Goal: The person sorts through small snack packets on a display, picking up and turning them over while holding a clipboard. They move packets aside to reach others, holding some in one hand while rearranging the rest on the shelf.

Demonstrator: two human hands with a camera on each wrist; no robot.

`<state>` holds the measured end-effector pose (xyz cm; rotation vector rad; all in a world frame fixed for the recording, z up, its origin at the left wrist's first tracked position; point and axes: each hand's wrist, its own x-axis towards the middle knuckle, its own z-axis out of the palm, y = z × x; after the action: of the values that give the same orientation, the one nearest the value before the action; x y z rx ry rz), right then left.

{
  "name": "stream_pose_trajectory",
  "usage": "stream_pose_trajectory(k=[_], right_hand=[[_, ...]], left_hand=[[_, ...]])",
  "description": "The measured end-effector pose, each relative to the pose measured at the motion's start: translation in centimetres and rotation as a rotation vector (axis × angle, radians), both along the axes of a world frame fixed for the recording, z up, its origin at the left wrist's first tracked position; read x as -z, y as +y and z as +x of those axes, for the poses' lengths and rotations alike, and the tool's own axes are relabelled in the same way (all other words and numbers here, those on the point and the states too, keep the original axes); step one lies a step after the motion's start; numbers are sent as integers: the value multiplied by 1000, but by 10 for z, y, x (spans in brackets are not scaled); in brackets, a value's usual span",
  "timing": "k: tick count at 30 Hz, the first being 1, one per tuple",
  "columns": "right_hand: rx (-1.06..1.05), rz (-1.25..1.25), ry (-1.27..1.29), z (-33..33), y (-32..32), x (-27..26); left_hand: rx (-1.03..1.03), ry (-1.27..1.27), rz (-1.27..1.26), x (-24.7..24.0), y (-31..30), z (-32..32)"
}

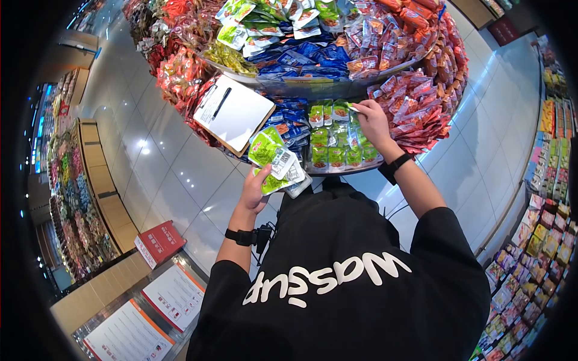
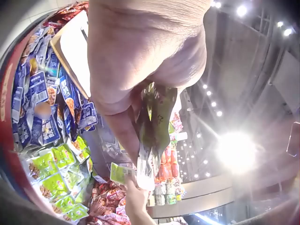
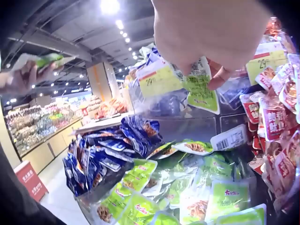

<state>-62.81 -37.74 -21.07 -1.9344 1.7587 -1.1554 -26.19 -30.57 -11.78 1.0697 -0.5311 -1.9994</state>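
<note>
My left hand (image 1: 253,191) grips a fanned bundle of green-and-white snack packets (image 1: 268,148) just off the front edge of the round display. In the left wrist view, the folded packets (image 2: 157,117) show between thumb and fingers. Over the far right part of the green section, my right hand (image 1: 374,124) pinches a single green snack packet (image 3: 202,91) by its upper part, so it hangs down in the right wrist view. Below it, similar green packets (image 1: 337,139) lie in rows in their compartment, some overlapping loosely.
Blue packets (image 1: 286,114) fill the compartment to the left, red packets (image 1: 412,108) the right one. A clipboard (image 1: 232,114) with a black pen (image 1: 222,103) lies on the display's left side. Yellow price cards (image 3: 161,84) stand behind the bin. A red floor sign (image 1: 161,242) is at the left.
</note>
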Motion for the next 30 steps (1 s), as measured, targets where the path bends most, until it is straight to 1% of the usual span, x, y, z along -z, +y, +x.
stream_pose_trajectory(k=[2,5,10,13,14,17,23,26,29,30], right_hand=[[-76,-60,125,19,-13,7],[-162,-112,310,51,-30,22],[-305,89,546,89,-42,73],[-254,154,568,103,-35,84],[-258,212,577,104,-34,84],[-208,217,609,104,-35,92],[-267,244,660,94,-24,88],[-182,200,657,88,-17,94],[-132,207,752,85,-14,89],[-122,208,727,86,-14,89]], left_hand=[[-16,-35,-13,-1,5,6],[-43,-7,28,3,11,20],[-99,-36,36,-2,13,40],[-124,-32,39,-3,9,55],[-131,-26,37,-2,7,59],[-113,-15,37,2,-2,69],[-38,-15,50,15,-25,85],[-31,-11,44,17,-34,87],[-24,-15,50,16,-38,88],[-21,-17,51,16,-39,88]])
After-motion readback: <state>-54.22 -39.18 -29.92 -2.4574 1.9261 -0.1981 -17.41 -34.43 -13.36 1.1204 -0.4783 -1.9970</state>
